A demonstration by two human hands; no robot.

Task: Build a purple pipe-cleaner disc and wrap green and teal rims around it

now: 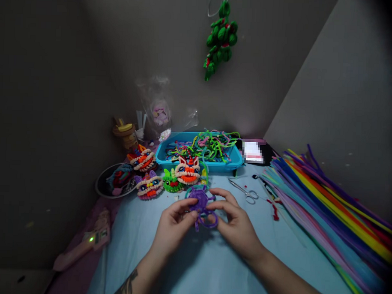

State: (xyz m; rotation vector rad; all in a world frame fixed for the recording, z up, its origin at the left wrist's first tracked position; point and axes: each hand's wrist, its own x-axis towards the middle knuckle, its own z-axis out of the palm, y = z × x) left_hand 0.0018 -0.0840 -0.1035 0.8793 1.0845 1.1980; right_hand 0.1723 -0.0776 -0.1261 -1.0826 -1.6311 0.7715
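Observation:
A purple pipe-cleaner figure (199, 200) with loops round its edge is held up over the blue-covered table, between my two hands. My left hand (175, 223) pinches its left side between thumb and fingers. On the other side, the fingertips of my right hand (233, 221) grip its looped edge. Just behind it sit finished fuzzy heads: a green one (173, 181), a white and orange one (188, 170), and a purple-eared one (148, 186).
A blue basket (200, 165) heaped with pipe-cleaner pieces stands behind. Scissors (245, 191) lie to the right, before a long bundle of coloured pipe cleaners (329, 203). At left are a round bowl (100, 188) and a pink glue gun (86, 246). A green ornament (222, 38) hangs above.

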